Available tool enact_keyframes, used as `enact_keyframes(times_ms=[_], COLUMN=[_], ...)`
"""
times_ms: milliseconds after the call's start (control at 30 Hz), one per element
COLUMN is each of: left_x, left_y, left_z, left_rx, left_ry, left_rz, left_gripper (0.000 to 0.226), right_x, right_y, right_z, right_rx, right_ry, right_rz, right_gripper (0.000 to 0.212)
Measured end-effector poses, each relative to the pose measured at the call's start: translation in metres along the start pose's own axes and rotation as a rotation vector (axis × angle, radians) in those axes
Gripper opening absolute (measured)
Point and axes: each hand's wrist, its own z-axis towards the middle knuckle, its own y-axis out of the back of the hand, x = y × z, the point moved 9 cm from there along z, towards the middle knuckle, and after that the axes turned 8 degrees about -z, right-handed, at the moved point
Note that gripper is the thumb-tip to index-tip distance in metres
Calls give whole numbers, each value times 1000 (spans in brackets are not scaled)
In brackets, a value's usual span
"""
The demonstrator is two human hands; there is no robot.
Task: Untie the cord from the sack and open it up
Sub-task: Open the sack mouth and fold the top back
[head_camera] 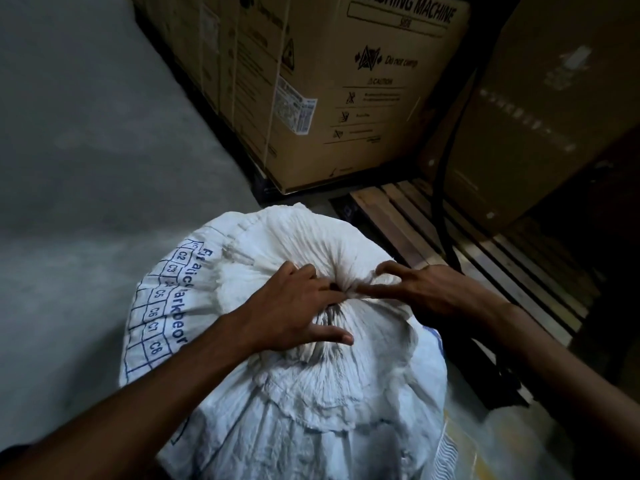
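A large white woven sack (pixel 301 393) with blue printed letters and a grid of boxes stands on the floor below me. Its mouth is gathered into a tight pucker (pixel 346 289) at the top centre. My left hand (pixel 294 306) lies on the gathered cloth, fingers pinching at the pucker and thumb spread toward me. My right hand (pixel 419 289) comes in from the right, its fingertips pinching the same knot of cloth. The cord itself is hidden among the folds and fingers.
A tall cardboard washing-machine box (pixel 346 91) stands just beyond the sack. Another brown carton (pixel 540 109) sits on a wooden pallet (pixel 450 237) to the right. Grey concrete floor (pixel 86 168) spreads to the left.
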Motion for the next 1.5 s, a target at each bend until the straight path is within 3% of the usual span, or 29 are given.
enact_keyframes(times_ms=[200, 333, 433, 567, 700, 833, 900, 1033, 1200, 1367, 1500], left_x=[-4, -14, -15, -10, -1, 9, 14, 25, 27, 31, 41], left_y=[3, 8, 15, 22, 34, 44, 47, 46, 48, 40, 40], left_z=[-2, -5, -14, -19, -18, -18, -21, -32, -38, -40, -36], left_rx=[-39, -117, -187, -186, -194, -160, -135, -60, -4, 15, -15], left_ry=[11, -115, -238, -277, -171, -82, -27, 74, 129, 183, 237], left_rz=[-62, -52, -122, -290, -446, -483, -440, -358, -328, -242, -262], left_gripper=[70, 55, 50, 48, 39, 40, 52, 85, 98, 94, 98], right_x=[-10, -14, -9, 8, 24, 28, 27, 25, 19, 31, 45], right_y=[-6, -9, 9, 25, 32, 28, 30, 22, 27, 20, 34], right_z=[9, 10, 6, -2, -17, -29, -35, -36, -36, -27, -17], right_rx=[-117, -29, -98, -95, -119, -128, -151, -65, -92, 7, -135], right_ry=[-46, -103, -40, 102, 210, 209, 183, 95, -26, -15, 41], right_rz=[-36, 28, -79, -121, -46, -84, -102, -110, -109, 40, 46], right_gripper=[83, 60, 54, 28, 46, 38, 35, 73, 102, 93, 83])
